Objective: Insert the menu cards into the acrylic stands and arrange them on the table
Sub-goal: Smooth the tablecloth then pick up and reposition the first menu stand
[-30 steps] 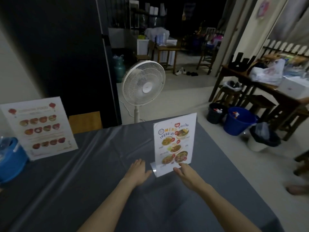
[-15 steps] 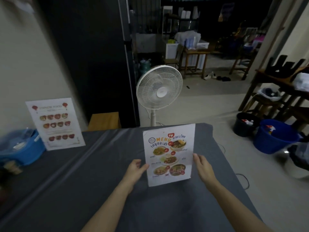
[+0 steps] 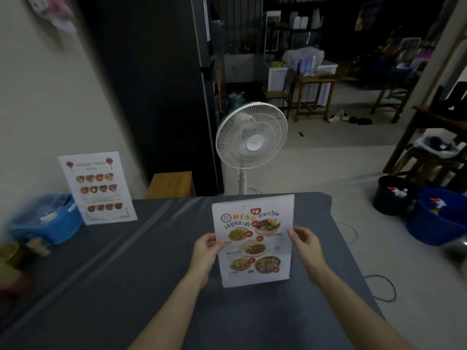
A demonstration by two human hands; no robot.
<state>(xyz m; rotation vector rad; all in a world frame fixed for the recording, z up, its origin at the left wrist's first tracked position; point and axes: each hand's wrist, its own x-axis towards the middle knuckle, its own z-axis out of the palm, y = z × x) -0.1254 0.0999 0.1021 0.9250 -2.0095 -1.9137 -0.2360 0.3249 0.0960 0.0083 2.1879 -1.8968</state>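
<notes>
A Thai food menu in its acrylic stand is upright over the grey-clothed table, right of centre. My left hand pinches its left edge and my right hand pinches its right edge, both at mid height. I cannot tell whether the stand's base touches the cloth. A second menu stand, showing rows of red dishes, stands at the table's back left against the wall.
A blue basket with clear plastic in it sits at the table's left end, with small brown items in front of it. A white standing fan and a wooden stool are just behind the table. Dark and blue buckets stand on the floor at right.
My hands have moved from the base of the Thai menu stand up to its side edges and grip it. My head has turned left, so the stand looks nearer and more face-on.
</notes>
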